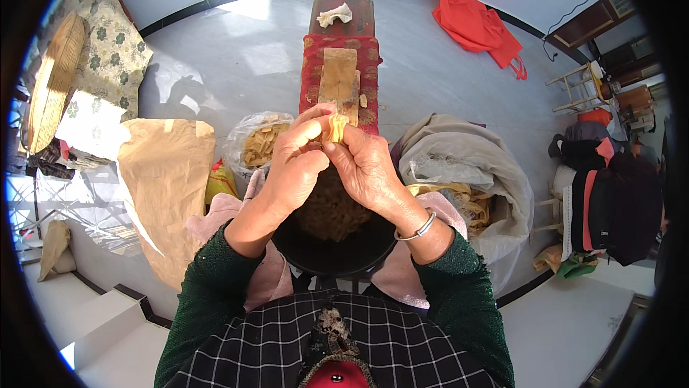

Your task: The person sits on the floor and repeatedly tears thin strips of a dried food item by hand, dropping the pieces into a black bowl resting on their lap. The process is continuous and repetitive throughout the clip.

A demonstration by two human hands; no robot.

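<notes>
A small folded yellow strip (337, 127), of a material I cannot make out, is pinched between my two hands. My left hand (293, 159) has its fingertips on the strip's left side; my right hand (367, 165), with a silver bangle at the wrist, grips it from the right. Just beyond lies a wooden block (339, 73) with a lengthwise line down its middle. It rests on a red patterned cloth (367, 54) draped over a narrow wooden bench (344, 30). Below my hands sits a black basin (334, 259) containing brownish pieces, partly hidden and in shadow.
Left of the bench, a clear plastic bag (234, 143) holds flat yellowish pieces. To the right stands a pale sack (484, 146) with yellowish strips inside. Brown paper (167, 173) lies at left. A red bag (473, 25) is on the floor; a crumpled white cloth (335, 14) tops the bench.
</notes>
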